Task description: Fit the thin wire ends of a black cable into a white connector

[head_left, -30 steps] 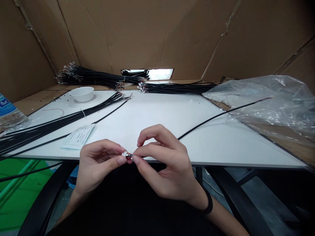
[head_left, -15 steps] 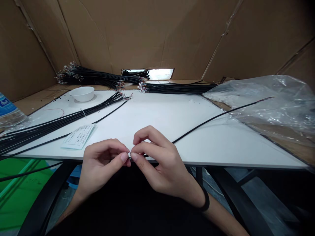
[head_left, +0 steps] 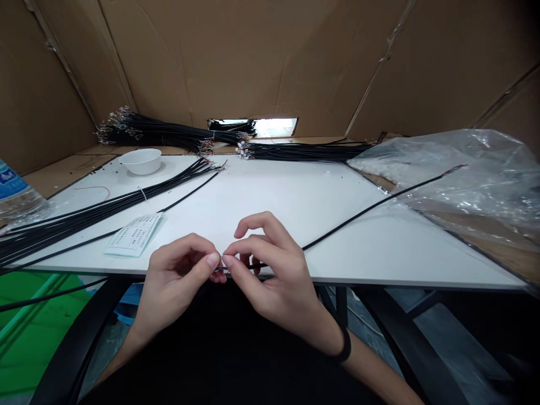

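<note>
My left hand (head_left: 181, 267) and my right hand (head_left: 274, 270) meet at the table's front edge, thumb and forefinger of each pinched together, fingertips almost touching. Between them shows a thin wire at the near end of a black cable (head_left: 354, 216); any small part in the fingertips is too hidden to make out. From there the cable runs behind my right fingers and out to the upper right. Its far end, with thin bare leads, hangs over a clear plastic bag (head_left: 472, 191). My right middle finger is raised and bent.
On the white table (head_left: 270, 197) lie a tied bundle of black cables (head_left: 113, 205), a printed paper label (head_left: 133, 236) and a white bowl (head_left: 141, 162). More cable bundles (head_left: 304, 151) lie along the cardboard wall (head_left: 270, 62). A water bottle (head_left: 17, 194) stands at the left edge.
Both hands have shifted slightly, the left to the right and the right hand's fingers opening upward a little. The cable's far end has dipped slightly and moved left.
</note>
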A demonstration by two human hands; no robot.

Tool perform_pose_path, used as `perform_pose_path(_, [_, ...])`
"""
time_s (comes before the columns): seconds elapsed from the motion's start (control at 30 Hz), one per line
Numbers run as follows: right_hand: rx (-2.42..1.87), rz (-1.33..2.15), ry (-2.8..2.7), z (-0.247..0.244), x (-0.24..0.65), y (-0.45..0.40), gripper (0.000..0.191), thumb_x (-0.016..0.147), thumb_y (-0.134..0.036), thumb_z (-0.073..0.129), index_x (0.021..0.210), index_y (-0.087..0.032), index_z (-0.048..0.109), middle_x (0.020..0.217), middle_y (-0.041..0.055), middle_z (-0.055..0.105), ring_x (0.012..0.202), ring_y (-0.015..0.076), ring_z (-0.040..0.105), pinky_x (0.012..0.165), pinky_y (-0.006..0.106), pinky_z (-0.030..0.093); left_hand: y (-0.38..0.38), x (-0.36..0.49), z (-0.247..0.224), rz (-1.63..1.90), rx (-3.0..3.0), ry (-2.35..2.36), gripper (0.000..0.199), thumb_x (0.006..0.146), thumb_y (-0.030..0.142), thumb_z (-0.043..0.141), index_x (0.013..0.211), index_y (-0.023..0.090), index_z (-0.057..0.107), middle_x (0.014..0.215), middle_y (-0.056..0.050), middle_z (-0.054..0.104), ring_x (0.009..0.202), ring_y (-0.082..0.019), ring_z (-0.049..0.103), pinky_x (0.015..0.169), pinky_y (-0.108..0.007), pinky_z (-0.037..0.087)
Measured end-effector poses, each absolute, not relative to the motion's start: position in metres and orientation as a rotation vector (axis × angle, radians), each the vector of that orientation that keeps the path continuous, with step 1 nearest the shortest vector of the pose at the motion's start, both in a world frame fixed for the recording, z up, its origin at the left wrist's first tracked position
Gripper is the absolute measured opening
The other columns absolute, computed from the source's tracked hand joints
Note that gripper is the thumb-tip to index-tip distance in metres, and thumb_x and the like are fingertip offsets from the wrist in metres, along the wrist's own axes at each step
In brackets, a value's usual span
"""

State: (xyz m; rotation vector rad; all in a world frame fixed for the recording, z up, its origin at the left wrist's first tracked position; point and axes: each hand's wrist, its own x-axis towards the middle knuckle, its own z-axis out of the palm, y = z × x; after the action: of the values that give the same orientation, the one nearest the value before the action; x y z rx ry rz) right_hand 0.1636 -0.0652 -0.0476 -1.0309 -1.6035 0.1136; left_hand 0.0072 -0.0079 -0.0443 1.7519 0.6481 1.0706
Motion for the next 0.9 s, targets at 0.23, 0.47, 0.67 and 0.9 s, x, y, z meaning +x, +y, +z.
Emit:
perform_pose_path(0.23, [-1.019, 0.049, -1.621, -0.0509, 0.1637, -0.0619, 0.011, 0.089, -0.007, 0.054, 0.084, -0.015, 0.06, 0.096, 0.0057, 0.055, 0.073, 0.0107, 0.053, 0.061, 0.025, 0.048, -0.0065, 0.0044, -0.0482, 1.041, 1.677, 0.559, 0.004, 0.087, 0.021, 0.068, 0.089, 0.024, 0.068, 0.071, 0.005, 0.071, 0.063, -0.01, 0.07, 0.062, -0.018, 0.058])
perform_pose_path(0.47, [-1.016, 0.149, -1.668, -0.0503, 0.1651, -0.061, 0.012, 0.09, -0.007, 0.051, 0.082, -0.014, 0.059, 0.096, 0.0069, 0.054, 0.08, 0.0124, 0.054, 0.067, 0.025, 0.048, -0.0073, 0.0075, -0.0457, 1.078, 1.675, 0.61, 0.006, 0.087, 0.018, 0.067, 0.085, 0.023, 0.067, 0.073, 0.007, 0.07, 0.062, -0.007, 0.069, 0.062, -0.013, 0.057])
perform_pose_path(0.67, [-1.008, 0.113, -1.669, -0.0517, 0.1656, -0.0596, 0.011, 0.088, -0.007, 0.053, 0.082, -0.013, 0.06, 0.096, 0.0065, 0.053, 0.08, 0.0118, 0.055, 0.068, 0.025, 0.048, -0.0076, 0.0079, -0.0453, 1.038, 1.711, 0.639, 0.01, 0.088, 0.018, 0.064, 0.08, 0.023, 0.066, 0.07, 0.007, 0.069, 0.063, -0.007, 0.067, 0.062, -0.014, 0.055])
perform_pose_path(0.9, [-1.046, 0.08, -1.699, -0.0523, 0.1649, -0.0607, 0.009, 0.089, -0.008, 0.054, 0.085, -0.014, 0.061, 0.102, 0.0069, 0.055, 0.07, 0.0098, 0.055, 0.06, 0.025, 0.05, -0.0055, 0.0065, -0.0452, 1.016, 1.74, 0.599, 0.017, 0.092, 0.021, 0.06, 0.075, 0.021, 0.065, 0.071, 0.004, 0.064, 0.065, -0.008, 0.062, 0.064, -0.017, 0.053])
